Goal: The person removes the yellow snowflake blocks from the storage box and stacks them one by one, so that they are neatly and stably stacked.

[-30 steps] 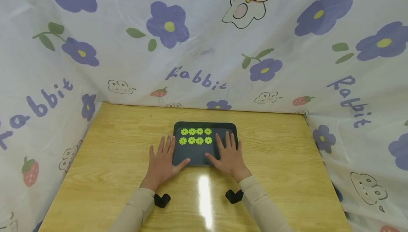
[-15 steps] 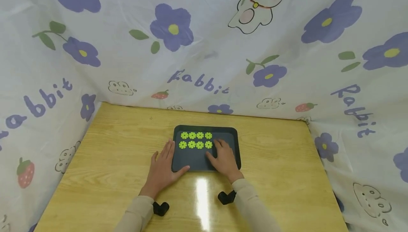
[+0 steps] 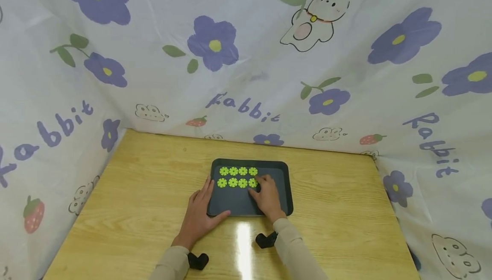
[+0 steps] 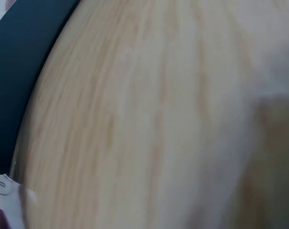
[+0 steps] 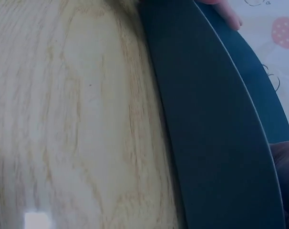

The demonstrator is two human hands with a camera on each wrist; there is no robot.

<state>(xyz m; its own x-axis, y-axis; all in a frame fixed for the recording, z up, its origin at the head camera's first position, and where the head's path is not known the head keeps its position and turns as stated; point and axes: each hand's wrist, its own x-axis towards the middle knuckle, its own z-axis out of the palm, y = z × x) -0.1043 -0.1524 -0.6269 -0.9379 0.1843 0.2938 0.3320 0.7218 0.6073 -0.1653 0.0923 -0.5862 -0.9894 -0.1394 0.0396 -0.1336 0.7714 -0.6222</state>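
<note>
A dark shallow tray lies on the wooden table, holding two rows of yellow-green notched discs with small centre holes. At the tray's left side rests my left hand, its fingers along the rim and its thumb extended along the near edge. My right hand reaches over the near rim with curled fingers. Its forefinger and thumb pinch the rightmost disc of the near row, partly covering it. Both wrist views show mainly the tray's outer wall and the table; there the discs are hidden.
The wooden table surrounds the tray. White cloth printed with flowers and rabbits hangs behind and at both sides. A black wrist-worn device is at the left cuff, another black device at the right.
My right hand was spread over the tray's right part; it has moved left, its fingers curling in at the near row's end disc. The left hand stays at the rim. The head view tilts upward.
</note>
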